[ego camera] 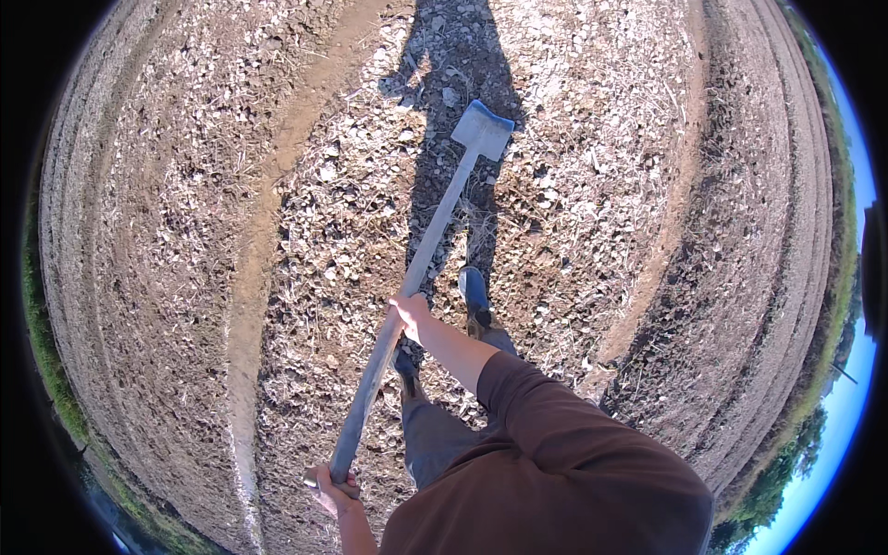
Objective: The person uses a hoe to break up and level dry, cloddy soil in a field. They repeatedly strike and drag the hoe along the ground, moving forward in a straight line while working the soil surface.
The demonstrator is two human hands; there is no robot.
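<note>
A long-handled shovel [436, 232] slants from the lower left up to the upper middle of the view. Its squarish metal blade [483, 130] has a bluish front edge and carries no visible load; whether it touches the soil, I cannot tell. My right hand [412, 316] grips the shaft near its middle. At the shaft's lower end, my left hand [334, 489] holds the crosswise grip. Beneath the shovel lies dry, cloddy soil [361, 257] with straw bits.
Two boots, one at the right [474, 295] set further forward, stand on the soil. My shadow [461, 62] stretches ahead. Smooth earth tracks run at left [250, 305] and right [669, 229]. Grass [52, 368] and trees [777, 479] edge the field.
</note>
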